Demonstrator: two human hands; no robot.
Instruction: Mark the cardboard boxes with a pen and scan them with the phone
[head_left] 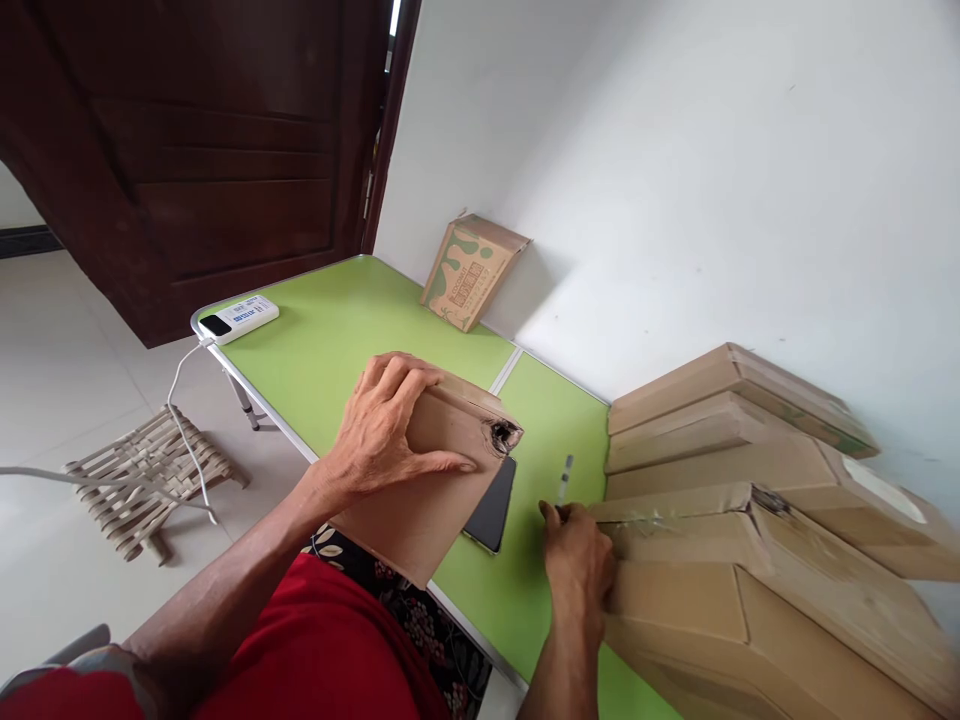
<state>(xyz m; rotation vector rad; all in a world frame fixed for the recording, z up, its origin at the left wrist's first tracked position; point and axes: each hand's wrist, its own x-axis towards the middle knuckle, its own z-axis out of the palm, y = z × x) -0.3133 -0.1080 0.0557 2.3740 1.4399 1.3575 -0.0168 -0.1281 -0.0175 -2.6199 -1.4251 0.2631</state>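
Observation:
My left hand (382, 425) grips a brown cardboard box (442, 490), thumb across its near face and fingers over the top edge. The box is tilted above the table's front edge, with a dark, ragged hole (504, 434) at its right corner. Over at the right, my right hand (576, 555) is closed, with a slim, pale translucent pen (564, 482) sticking out from between thumb and forefinger. That hand is right beside the stacked boxes. A dark smartphone (491, 508) lies on the table, partly covered by the held box.
Several cardboard boxes (675, 540) crowd the right end of the green table (360, 310). A printed carton (474, 272) leans against the wall. A white device (240, 318) with a cable sits at the far left corner, above a woven stool (154, 480) on the floor.

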